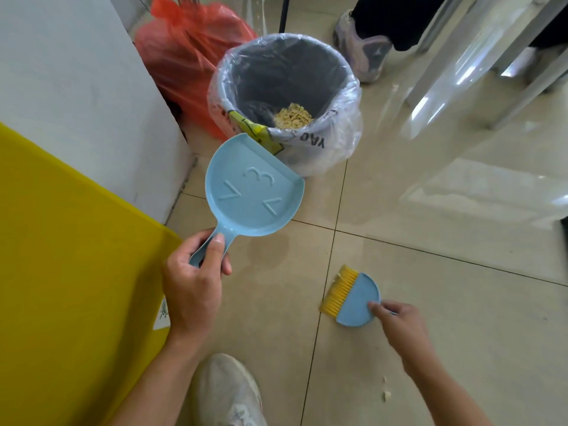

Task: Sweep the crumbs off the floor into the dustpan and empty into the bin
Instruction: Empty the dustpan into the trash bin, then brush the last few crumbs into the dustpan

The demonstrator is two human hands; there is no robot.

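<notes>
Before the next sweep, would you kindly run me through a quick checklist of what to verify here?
1. Dustpan emptied: ok, its tray looks bare.
2. Crumbs landed in the bin: ok, a pile lies inside the liner.
3. Left hand grips the dustpan handle: ok.
4. Right hand holds the brush: ok, fingers on its blue back.
5. Floor clean: not ok, crumbs remain by the right forearm.
6. Bristles free of crumbs: cannot tell.
</notes>
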